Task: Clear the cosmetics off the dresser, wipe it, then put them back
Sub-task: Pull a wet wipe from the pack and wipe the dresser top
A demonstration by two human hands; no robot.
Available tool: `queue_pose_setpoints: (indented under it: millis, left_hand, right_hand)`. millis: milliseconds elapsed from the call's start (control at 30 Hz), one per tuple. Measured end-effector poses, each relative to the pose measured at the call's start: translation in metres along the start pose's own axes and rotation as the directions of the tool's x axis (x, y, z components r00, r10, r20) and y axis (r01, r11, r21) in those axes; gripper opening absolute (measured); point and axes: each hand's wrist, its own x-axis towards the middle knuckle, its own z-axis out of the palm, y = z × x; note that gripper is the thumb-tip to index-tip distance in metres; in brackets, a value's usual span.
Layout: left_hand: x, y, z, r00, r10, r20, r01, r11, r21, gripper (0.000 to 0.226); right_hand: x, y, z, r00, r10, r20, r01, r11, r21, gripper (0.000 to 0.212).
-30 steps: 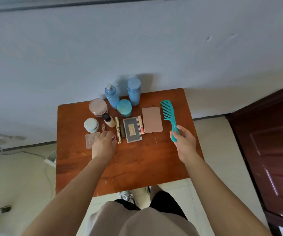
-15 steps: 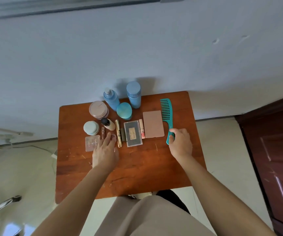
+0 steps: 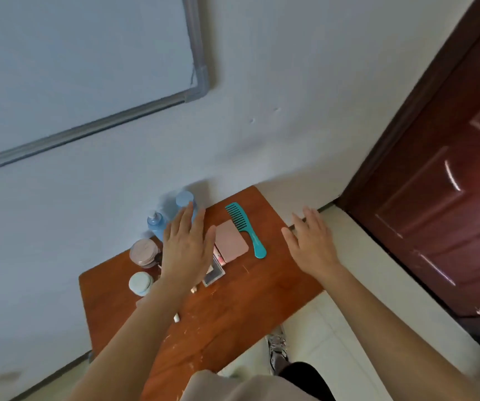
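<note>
The small wooden dresser top carries the cosmetics along its wall side. A teal comb lies flat beside a pink compact. Two blue bottles stand at the wall, with a pink jar and a pale round jar to the left. My left hand hovers flat and empty over the middle items and hides several of them; a grey palette peeks out under it. My right hand is raised, fingers spread, empty, over the dresser's right edge.
A dark red door stands at the right. A whiteboard hangs on the wall above. Pale floor tiles and my shoe show below the dresser's near edge. A small white cap or tube lies on the wood.
My right hand has let go of the comb, which now lies on the dresser. Both hands have lifted, open. The view has swung and tilted up to the wall.
</note>
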Motion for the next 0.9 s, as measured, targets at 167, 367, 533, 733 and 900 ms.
queue_pose_setpoints:
  millis: [167,367,533,733,900]
  left_hand:
    - [0.021,0.074,-0.008,0.962,0.242,-0.129,-0.26,0.954,-0.152,0.055]
    - [-0.039,0.224,0.003,0.767,0.633,-0.106,-0.635,0.725,-0.268,0.058]
    - [-0.139,0.351,0.009,0.468,0.872,-0.143,-0.86,0.411,-0.304,0.057]
    - [-0.291,0.46,0.04,0.222,0.965,-0.138,-0.925,0.164,-0.344,0.058]
    - [-0.425,0.538,0.064,-0.004,0.989,-0.151,-0.941,-0.055,-0.335,0.056]
  right_hand:
    - [-0.091,0.052,-0.053,0.933,0.24,-0.266,-0.213,0.969,0.127,0.061]
    - [-0.248,0.133,-0.111,0.699,0.442,-0.562,-0.426,0.889,0.169,0.053]
    - [-0.39,0.196,-0.138,0.439,0.563,-0.7,-0.578,0.774,0.259,0.054]
    - [-0.566,0.256,-0.117,0.203,0.662,-0.722,-0.692,0.618,0.373,0.053]
    - [-0.705,0.313,-0.111,0.12,0.702,-0.702,-0.755,0.524,0.395,0.056]
